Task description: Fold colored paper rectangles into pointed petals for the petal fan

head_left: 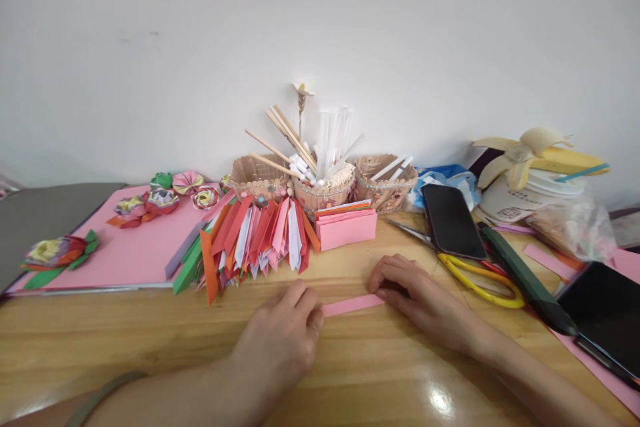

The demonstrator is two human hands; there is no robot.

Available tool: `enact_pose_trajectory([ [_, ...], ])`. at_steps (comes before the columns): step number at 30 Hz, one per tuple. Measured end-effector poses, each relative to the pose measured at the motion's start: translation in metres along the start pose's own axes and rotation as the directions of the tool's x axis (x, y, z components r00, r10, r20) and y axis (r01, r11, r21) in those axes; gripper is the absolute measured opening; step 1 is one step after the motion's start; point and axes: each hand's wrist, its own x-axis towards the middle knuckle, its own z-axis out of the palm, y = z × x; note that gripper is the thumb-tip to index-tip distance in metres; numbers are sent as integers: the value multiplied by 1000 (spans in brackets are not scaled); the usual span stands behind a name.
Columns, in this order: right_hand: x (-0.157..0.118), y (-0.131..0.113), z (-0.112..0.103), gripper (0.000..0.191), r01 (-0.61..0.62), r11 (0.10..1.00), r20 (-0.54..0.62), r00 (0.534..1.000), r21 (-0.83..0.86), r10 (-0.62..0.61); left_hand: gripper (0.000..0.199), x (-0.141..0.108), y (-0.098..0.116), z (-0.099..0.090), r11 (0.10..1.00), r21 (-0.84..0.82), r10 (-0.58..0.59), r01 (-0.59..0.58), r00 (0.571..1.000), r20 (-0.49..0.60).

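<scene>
— You watch from far away: how are the hands?
— I see the left hand [283,328] with its fingers drawn together at one end of a narrow, flat strip of pink paper [353,305]. The right hand [415,292] pinches the other end.
— And where is this strip?
— It is between the two hands; whether it touches the light-brown wooden table [350,373], I cannot tell. Behind it I find a stack of rectangular, mostly pink paper pieces [347,230], and near the right hand, metal scissors with yellow handles [447,265].
</scene>
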Motion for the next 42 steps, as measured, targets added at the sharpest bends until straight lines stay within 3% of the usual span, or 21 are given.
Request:
enact_pose_trajectory([
  [12, -6, 3, -7, 25, -32, 998, -60, 998, 63, 36, 20, 7, -15, -4, 997, -73, -38, 33, 997, -70],
  [18, -6, -10, -1, 5, 39, 999, -25, 999, 32, -38, 17, 15, -4, -5, 985, -166, -48, 39, 997, -53],
  [21, -6, -12, 6, 8, 78, 996, -26, 997, 37, -77, 13, 18, -2, -4, 976, -217, -21, 13, 999, -34],
  [23, -6, -11, 9, 10, 91, 995, -40, 995, 45, -89, 9, 18, -3, -1, 973, -230, 13, -32, 996, -86],
  [28, -12, -12, 10, 13, 108, 993, -113, 988, 53, -101, 27, 18, -5, 4, 975, -197, 64, -105, 977, -206],
  [33, -14, -14, 2, 7, 139, 990, -244, 961, 9, -133, 27, 19, -15, -18, 996, -64, 36, -58, 954, -299],
  [34, -13, -13, 1, 8, 139, 990, -279, 951, -12, -137, 23, 19, -19, -26, 1000, -9, 18, -22, 949, -313],
  [35, -12, -13, 0, 8, 137, 990, -306, 942, -32, -140, 22, 19, -24, -35, 988, 152, 19, 33, 945, -326],
  [37, -9, -13, -1, 9, 129, 990, -328, 934, -59, -141, 22, 20, -36, -50, 904, 398, -14, 155, 942, -335],
  [38, -8, -14, -2, 9, 127, 990, -327, 934, -68, -142, 24, 21, -41, -56, 861, 473, -48, 187, 956, -289],
  [40, -7, -15, -2, 9, 129, 987, -328, 932, -94, -153, 24, 22, -50, -62, 792, 560, -105, 244, 958, -268],
  [42, -7, -13, -1, 10, 137, 982, -331, 928, -127, -172, 26, 23, -53, -61, 786, 562, -105, 258, 951, -290],
])
